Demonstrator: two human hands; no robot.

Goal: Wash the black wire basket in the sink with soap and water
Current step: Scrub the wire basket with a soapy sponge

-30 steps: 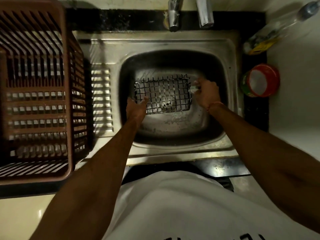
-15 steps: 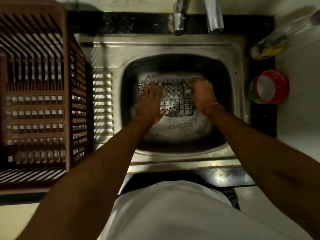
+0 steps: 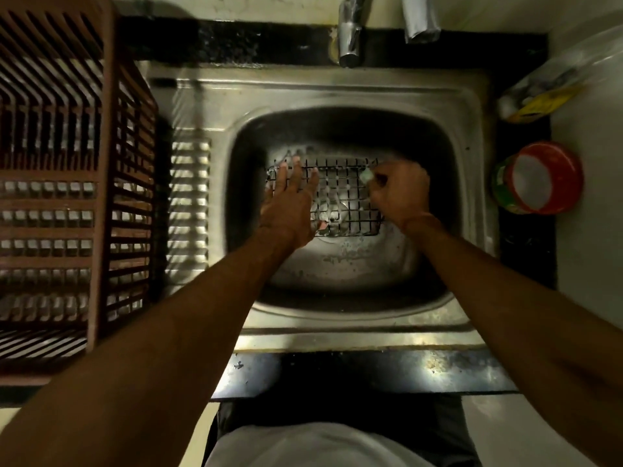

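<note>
While the black wire basket lies in the bowl of the steel sink, the left hand rests flat on its left part with fingers straight and spread. The right hand, at the basket's right edge, has its fingers curled round a small pale scrubber. Left of the sink stands a brown plastic crate; on the tabletop to the right sits a red tub. A tap hangs at the far side.
</note>
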